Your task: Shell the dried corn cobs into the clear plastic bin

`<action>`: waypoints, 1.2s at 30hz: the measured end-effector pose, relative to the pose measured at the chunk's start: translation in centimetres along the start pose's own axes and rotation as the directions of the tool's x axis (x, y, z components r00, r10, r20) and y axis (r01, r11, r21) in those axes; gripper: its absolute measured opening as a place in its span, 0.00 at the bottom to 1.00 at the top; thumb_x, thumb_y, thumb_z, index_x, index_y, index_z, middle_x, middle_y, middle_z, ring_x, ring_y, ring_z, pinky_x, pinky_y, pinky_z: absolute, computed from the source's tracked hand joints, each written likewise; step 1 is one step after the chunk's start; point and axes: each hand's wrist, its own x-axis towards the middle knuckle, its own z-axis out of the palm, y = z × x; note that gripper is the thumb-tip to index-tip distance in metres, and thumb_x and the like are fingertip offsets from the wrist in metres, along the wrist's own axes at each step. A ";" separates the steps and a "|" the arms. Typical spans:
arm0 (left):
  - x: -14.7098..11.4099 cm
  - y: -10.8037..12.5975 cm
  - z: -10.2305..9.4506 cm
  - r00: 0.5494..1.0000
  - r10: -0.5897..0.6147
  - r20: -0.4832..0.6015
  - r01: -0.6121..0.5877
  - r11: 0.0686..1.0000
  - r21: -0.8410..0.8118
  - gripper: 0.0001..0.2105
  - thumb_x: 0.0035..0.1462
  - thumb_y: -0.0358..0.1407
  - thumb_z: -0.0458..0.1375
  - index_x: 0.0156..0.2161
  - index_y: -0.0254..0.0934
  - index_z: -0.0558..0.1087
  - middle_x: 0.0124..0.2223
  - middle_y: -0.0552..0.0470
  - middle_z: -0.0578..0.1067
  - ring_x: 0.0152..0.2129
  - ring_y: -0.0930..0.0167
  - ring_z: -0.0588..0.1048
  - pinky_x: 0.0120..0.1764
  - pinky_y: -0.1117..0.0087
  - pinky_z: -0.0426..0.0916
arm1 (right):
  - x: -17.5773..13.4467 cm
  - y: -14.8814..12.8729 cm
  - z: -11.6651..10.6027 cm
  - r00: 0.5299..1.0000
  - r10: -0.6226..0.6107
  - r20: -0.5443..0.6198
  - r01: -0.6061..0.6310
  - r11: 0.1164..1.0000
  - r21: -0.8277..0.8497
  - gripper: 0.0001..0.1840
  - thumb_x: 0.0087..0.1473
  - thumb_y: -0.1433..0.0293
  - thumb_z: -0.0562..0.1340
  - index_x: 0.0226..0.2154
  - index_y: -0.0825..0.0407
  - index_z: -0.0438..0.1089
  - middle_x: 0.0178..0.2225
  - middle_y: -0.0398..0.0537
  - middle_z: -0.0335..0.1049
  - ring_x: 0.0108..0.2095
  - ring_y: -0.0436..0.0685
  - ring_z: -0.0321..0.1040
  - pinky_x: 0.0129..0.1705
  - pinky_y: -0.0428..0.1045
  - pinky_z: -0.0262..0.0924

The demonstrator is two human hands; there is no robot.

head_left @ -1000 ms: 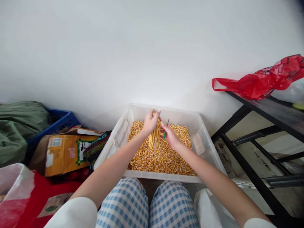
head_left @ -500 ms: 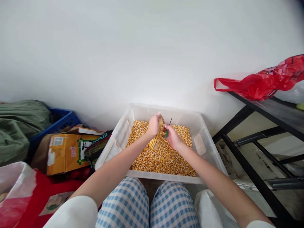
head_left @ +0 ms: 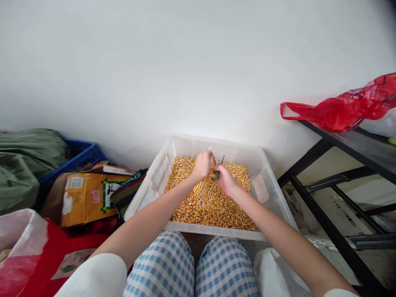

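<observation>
My left hand point(head_left: 202, 166) is closed around a corn cob point(head_left: 201, 186) whose lower end slants down toward the kernels. Part of the cob looks stripped in rows, with yellow kernels along its left side. In my right hand point(head_left: 226, 180), the fingers are wrapped round a screwdriver point(head_left: 218, 175) with a green handle; its thin dark shaft points up. Both hands meet at the cob, above loose corn kernels point(head_left: 210, 210) in a translucent plastic bin point(head_left: 261, 159). The exact contact of tool and cob is hidden by my fingers.
To the left lie a torn cardboard box point(head_left: 88, 198), a blue crate point(head_left: 85, 154), a green cloth bundle point(head_left: 27, 165) and a red-white bag point(head_left: 58, 251). A black metal rack point(head_left: 324, 210) with a red plastic bag point(head_left: 337, 111) stands right. A white wall point(head_left: 198, 74) rises behind the bin.
My left hand has shifted slightly to the right and tilted a little over the cob. My right hand keeps its hold on the screwdriver, nearly in place.
</observation>
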 end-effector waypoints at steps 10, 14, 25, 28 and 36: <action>0.3 -0.5 0.0 0.999 -0.023 -0.044 0.022 1.000 -0.022 0.22 0.56 0.47 0.41 0.21 0.35 0.65 0.18 0.52 0.69 0.19 0.72 0.69 0.26 0.73 0.62 | -0.1 0.1 0.1 1.000 0.012 0.019 -0.014 0.997 0.082 0.09 0.37 0.67 0.60 0.25 0.49 0.59 0.24 0.37 0.62 0.27 0.49 0.58 0.26 0.45 0.50; 0.2 -0.4 0.1 0.999 -0.025 -0.039 0.025 1.000 0.011 0.22 0.56 0.47 0.40 0.20 0.35 0.65 0.18 0.52 0.68 0.18 0.73 0.68 0.26 0.72 0.61 | 0.0 0.0 0.0 0.999 0.030 0.040 -0.034 0.996 0.088 0.09 0.39 0.65 0.60 0.26 0.48 0.59 0.25 0.37 0.62 0.28 0.50 0.58 0.27 0.45 0.50; 1.6 -0.4 -0.9 0.975 -0.108 -0.192 0.092 0.992 -0.090 0.25 0.54 0.52 0.39 0.19 0.37 0.65 0.16 0.51 0.68 0.17 0.71 0.69 0.24 0.71 0.63 | 0.7 1.7 -0.2 1.000 0.012 0.016 -0.009 0.988 -0.156 0.09 0.38 0.68 0.59 0.25 0.49 0.56 0.24 0.37 0.59 0.27 0.49 0.56 0.28 0.45 0.49; 2.1 -0.5 -1.3 0.963 -0.122 -0.240 0.104 0.991 -0.087 0.26 0.53 0.54 0.38 0.19 0.37 0.65 0.16 0.50 0.68 0.19 0.70 0.69 0.26 0.71 0.64 | 0.9 2.2 -0.3 1.000 -0.004 0.023 0.008 0.981 -0.191 0.08 0.39 0.67 0.58 0.25 0.49 0.56 0.26 0.38 0.60 0.29 0.50 0.56 0.30 0.46 0.50; 3.2 0.3 -2.7 0.909 -0.195 -0.368 0.125 0.971 -0.205 0.25 0.54 0.54 0.38 0.19 0.38 0.62 0.15 0.51 0.67 0.16 0.70 0.69 0.21 0.71 0.62 | 0.9 2.6 -0.9 0.998 0.056 -0.002 -0.055 0.975 -0.216 0.07 0.35 0.70 0.57 0.22 0.50 0.56 0.25 0.39 0.60 0.29 0.50 0.57 0.29 0.45 0.48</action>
